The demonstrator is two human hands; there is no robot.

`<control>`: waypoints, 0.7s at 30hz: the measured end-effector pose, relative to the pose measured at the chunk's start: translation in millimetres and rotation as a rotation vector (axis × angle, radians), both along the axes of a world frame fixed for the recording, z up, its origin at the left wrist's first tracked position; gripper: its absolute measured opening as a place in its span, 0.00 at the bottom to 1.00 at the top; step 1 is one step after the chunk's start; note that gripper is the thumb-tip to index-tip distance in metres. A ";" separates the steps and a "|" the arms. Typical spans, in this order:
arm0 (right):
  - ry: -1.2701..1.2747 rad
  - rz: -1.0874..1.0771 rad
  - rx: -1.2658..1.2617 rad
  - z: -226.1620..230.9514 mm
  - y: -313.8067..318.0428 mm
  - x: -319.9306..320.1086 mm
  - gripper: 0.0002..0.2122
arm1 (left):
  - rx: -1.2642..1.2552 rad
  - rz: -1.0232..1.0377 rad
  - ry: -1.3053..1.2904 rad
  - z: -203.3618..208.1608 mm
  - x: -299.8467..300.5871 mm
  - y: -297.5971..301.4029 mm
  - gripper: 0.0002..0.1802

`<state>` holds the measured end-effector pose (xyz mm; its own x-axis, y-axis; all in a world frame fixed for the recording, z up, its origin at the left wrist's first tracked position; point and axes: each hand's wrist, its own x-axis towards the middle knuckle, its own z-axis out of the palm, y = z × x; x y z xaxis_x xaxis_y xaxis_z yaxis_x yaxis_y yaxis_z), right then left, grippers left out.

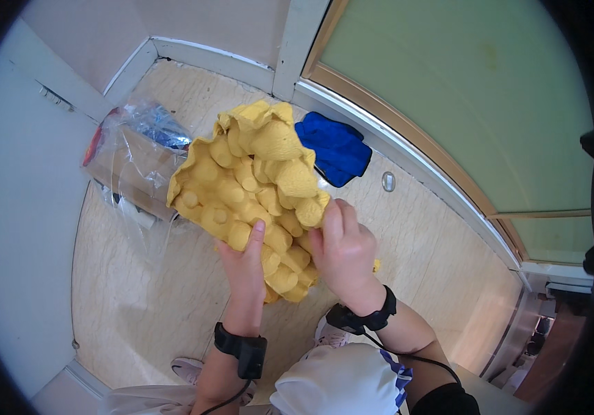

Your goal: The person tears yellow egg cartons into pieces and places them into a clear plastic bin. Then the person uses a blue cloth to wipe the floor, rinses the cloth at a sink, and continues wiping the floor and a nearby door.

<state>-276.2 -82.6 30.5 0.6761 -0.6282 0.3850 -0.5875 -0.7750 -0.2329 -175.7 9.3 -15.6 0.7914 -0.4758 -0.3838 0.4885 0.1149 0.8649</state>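
A yellow moulded-pulp egg tray (242,197), bent and crumpled with rows of rounded cups, is held up in front of me. It may be more than one layer; I cannot tell. My left hand (243,266) grips its lower edge, thumb on top of the cups and the other fingers hidden underneath. At its right edge my right hand (344,249) is closed, pinching the pulp between thumb and curled fingers. Each wrist wears a black strap with a small box and a cable.
A clear plastic bag (134,162) with cardboard inside lies by the white door (27,207) at left. A blue cloth (335,149) rests on the floor beside the green sliding panel (449,97). A small oval metal fitting (388,181) sits in the tiled floor (421,235).
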 end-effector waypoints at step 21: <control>-0.881 -0.072 1.586 -40.9 -86.9 -88.4 0.20 | -0.369 -0.253 0.478 -25.0 45.4 39.2 0.31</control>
